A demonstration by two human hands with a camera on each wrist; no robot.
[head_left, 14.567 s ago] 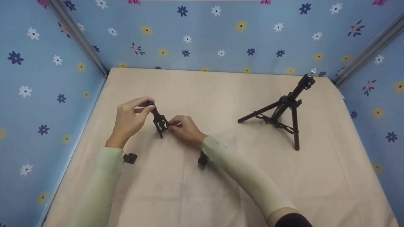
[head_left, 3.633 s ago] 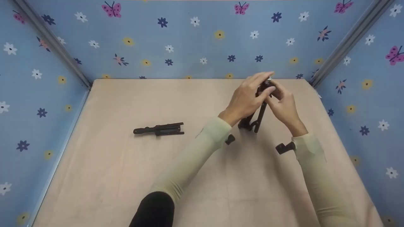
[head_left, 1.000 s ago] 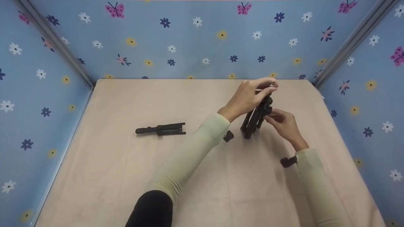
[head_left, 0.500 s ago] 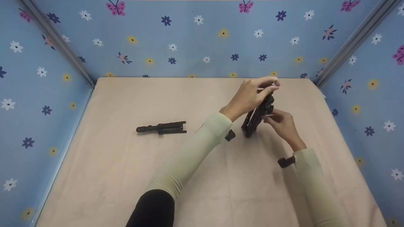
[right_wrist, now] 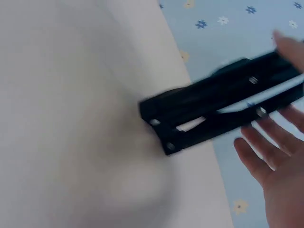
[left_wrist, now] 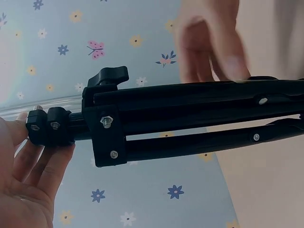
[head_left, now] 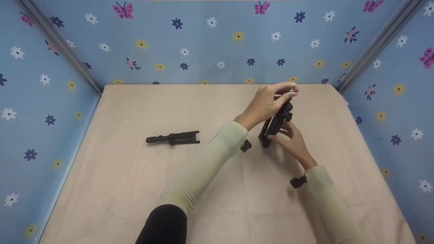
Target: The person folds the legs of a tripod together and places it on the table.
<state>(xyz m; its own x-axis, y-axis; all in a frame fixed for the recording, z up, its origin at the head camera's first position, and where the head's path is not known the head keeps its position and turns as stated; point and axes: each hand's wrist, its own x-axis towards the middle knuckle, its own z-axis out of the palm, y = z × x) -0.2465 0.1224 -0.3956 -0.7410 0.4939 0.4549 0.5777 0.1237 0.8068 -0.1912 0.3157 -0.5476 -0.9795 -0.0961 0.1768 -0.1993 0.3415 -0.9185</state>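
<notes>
My left hand (head_left: 266,103) grips the top of a black tripod (head_left: 278,122) near its metal screw. In the left wrist view, its fingers (left_wrist: 50,173) lie beneath the two black collars. The tripod stands tilted at the table's right, its legs folded together and their lower ends near the cloth. My right hand (head_left: 291,140) is at the lower legs, thumb on one side and loosely spread fingers on the other. In the right wrist view, fingertips (right_wrist: 260,116) are right at a leg's edge. A knob (left_wrist: 109,76) juts from the tripod's collar.
A smaller black tripod (head_left: 173,138) lies folded on its side, left of the left forearm. Beige cloth covers the table (head_left: 118,189). Blue flowered walls (head_left: 203,40) with grey corner posts (head_left: 61,44) enclose the back and sides.
The larger tripod's legs, spread at first, are now folded. The smaller tripod was in both hands and now lies down. Lately my right hand has slid down and left along the legs.
</notes>
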